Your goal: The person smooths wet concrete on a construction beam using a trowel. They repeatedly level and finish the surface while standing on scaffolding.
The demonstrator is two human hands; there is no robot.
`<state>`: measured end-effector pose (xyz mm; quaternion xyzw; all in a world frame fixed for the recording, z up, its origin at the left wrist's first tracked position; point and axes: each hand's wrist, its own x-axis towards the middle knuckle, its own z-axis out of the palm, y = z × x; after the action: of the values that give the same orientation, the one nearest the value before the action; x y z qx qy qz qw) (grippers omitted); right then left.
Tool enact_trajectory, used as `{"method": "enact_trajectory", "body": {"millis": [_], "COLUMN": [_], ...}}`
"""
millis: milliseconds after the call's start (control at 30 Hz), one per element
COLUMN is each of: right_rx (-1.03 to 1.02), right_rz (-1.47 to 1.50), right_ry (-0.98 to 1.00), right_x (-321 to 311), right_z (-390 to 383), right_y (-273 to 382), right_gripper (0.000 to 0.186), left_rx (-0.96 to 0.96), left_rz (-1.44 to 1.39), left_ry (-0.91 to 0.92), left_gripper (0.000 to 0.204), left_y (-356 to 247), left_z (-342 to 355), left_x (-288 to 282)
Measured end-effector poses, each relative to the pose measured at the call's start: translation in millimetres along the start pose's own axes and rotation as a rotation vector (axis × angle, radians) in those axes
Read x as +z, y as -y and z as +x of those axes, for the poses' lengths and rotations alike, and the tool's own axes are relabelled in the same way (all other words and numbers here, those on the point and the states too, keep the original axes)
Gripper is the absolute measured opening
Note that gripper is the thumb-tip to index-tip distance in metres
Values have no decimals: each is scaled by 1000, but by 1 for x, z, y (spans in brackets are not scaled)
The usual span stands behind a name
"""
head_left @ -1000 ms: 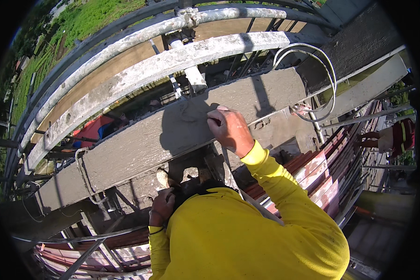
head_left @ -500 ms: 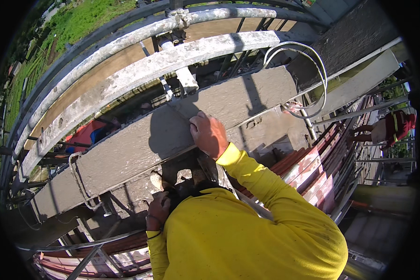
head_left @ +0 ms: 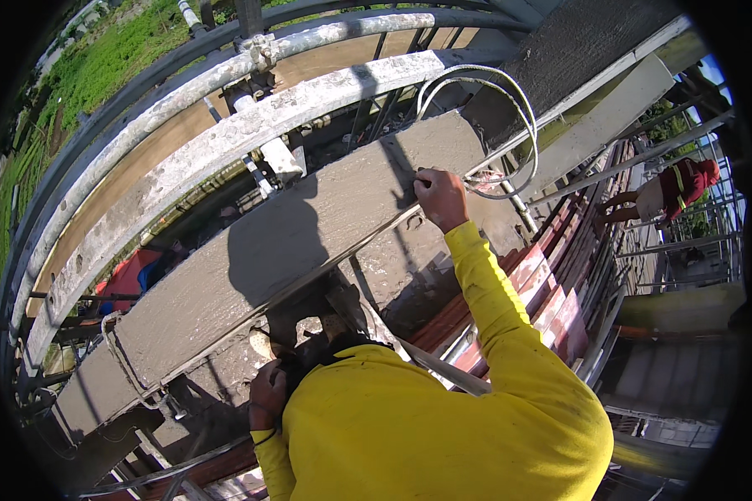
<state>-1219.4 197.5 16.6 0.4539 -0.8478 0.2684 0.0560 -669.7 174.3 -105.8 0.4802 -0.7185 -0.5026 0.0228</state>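
Note:
A long grey beam of fresh-looking concrete or mortar (head_left: pixel 351 209) runs slantwise across the view in front of me, with a straight edging strip (head_left: pixel 309 277) along its near side. My right hand (head_left: pixel 441 199) is closed at the right part of the beam, over its near edge, with the fingers curled down toward the surface. Whatever those fingers hold is too small and dark to make out. Close to my body, my left hand (head_left: pixel 267 394) has curled fingers against something dark, partly hidden. My shadow falls across the middle of the beam.
Past the beam are a pale curved rail (head_left: pixel 251 129) and pipes. A looped white cable (head_left: pixel 533 134) lies at the beam's right end. A bent rod or clamp (head_left: pixel 124 355) spans its left part. Reddish boards (head_left: pixel 551 292) are stacked at right, near a person in red (head_left: pixel 685 188).
My right hand has moved right along the beam, from near its middle to close to its right end. The view has shifted slightly; my left hand stays by my body.

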Motion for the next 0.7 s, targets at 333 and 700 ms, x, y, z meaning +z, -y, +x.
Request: {"method": "enact_trajectory", "body": {"millis": [333,700], "right_rx": [226,408], "right_rz": [-218,-345], "right_ry": [-155,-123], "right_x": [-57,-19], "right_z": [60,109], "right_y": [-78,-120], "right_gripper": [17,22], "left_rx": [41,30], "left_rz": [26,20], "left_ry": [-8,2], "left_gripper": [41,39], "left_y": [8,-4], "left_z": [-1,3], "left_x": [2,0]}}
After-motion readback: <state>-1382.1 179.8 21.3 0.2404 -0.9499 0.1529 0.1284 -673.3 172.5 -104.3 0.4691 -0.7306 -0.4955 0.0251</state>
